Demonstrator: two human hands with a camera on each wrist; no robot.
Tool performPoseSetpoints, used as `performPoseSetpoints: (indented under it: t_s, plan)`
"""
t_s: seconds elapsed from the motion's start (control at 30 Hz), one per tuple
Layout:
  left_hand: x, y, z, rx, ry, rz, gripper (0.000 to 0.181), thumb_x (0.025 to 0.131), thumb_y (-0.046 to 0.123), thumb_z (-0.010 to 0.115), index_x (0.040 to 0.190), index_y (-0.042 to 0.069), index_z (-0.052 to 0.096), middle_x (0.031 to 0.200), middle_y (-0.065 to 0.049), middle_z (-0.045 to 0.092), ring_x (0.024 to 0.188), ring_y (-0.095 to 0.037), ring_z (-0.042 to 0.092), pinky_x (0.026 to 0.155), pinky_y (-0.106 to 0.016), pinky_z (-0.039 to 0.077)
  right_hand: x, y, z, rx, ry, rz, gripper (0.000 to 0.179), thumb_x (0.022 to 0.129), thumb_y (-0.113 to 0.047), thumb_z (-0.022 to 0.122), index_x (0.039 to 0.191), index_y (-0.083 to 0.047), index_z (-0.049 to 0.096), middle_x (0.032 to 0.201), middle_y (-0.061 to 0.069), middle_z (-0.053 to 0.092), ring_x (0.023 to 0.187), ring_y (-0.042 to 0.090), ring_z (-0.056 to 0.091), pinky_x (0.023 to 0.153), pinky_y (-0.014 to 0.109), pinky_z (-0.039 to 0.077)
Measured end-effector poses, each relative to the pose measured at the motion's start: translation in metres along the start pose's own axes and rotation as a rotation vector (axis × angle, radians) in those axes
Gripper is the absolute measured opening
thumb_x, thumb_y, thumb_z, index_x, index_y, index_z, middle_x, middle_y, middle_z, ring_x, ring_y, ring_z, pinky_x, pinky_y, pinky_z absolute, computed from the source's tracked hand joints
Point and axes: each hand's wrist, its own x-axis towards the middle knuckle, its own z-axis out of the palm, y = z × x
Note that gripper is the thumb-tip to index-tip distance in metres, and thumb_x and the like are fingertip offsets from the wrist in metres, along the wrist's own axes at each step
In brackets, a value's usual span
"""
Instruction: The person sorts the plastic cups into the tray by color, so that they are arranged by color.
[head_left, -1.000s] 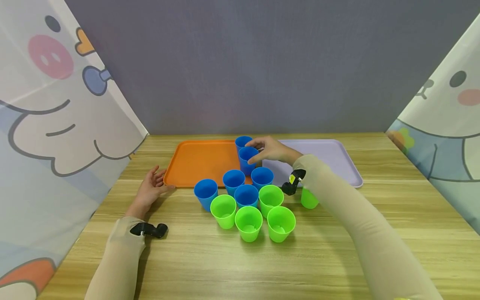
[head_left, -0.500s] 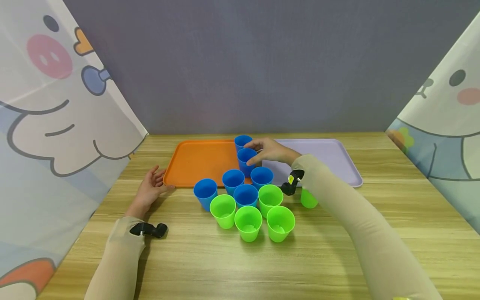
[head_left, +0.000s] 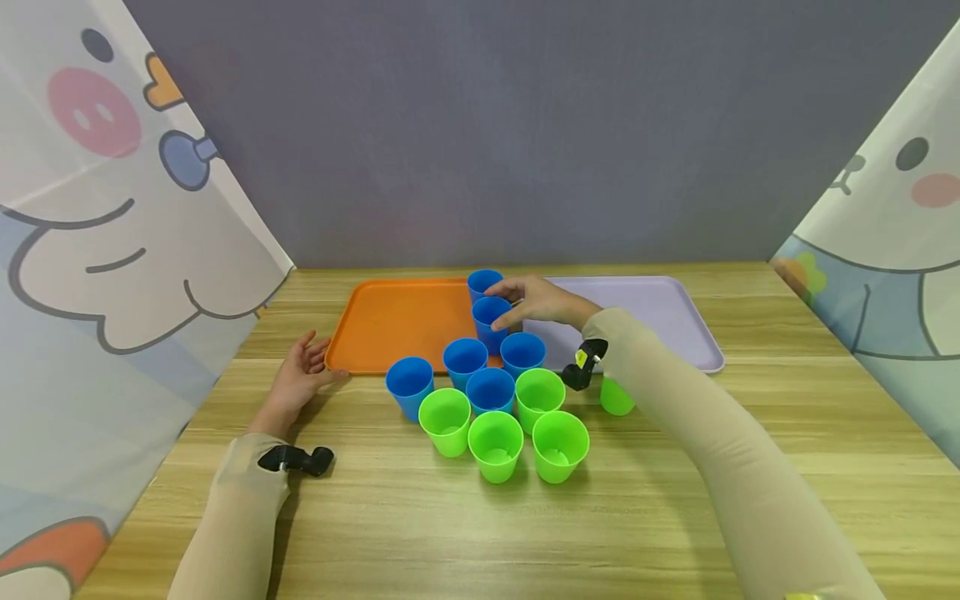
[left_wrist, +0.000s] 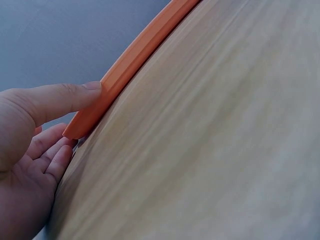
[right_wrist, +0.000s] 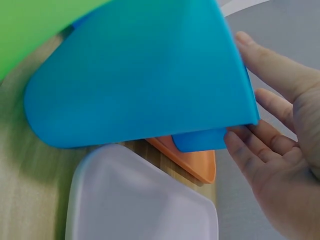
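Note:
My right hand [head_left: 540, 300] holds a blue cup [head_left: 491, 333] at its rim over the inner edge of the orange tray [head_left: 405, 325], thumb on the near side and fingers on the far side. Right behind it stands another blue cup [head_left: 482, 279], which the fingertips overlap in the head view. A large blue cup [right_wrist: 135, 85] fills the right wrist view and hides part of the hand's work. My left hand [head_left: 298, 375] lies at the tray's front left corner, fingers loose. In the left wrist view its thumb [left_wrist: 65, 102] touches the orange rim [left_wrist: 130, 60].
Several blue cups [head_left: 408, 387] and green cups [head_left: 497, 450] stand close together before the trays. Another green cup [head_left: 617, 398] is partly hidden by the right sleeve. A lilac tray [head_left: 652, 317] lies at the right. A grey panel [head_left: 525, 125] closes the back.
The held blue cup and my right hand have come slightly nearer to the front, widening the gap to the cup behind. My left hand stays at the tray corner.

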Motion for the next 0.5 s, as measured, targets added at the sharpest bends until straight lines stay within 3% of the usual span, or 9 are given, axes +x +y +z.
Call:
performPoseSetpoints:
  t_s: [0.5]
  plan:
    - [-0.002,0.004,0.002,0.002,0.012,0.013,0.101,0.088,-0.01,0.067,0.156,-0.004,-0.007,0.157,-0.031,0.023,0.142,-0.044,0.028,0.117,-0.052,0.024,-0.019,0.002,-0.024,0.051,0.033,-0.076,0.058,0.085,-0.011,0.079,0.137,0.0,0.056,0.126,0.023,0.059,0.115,0.033,0.055,0.099,0.043,0.049]
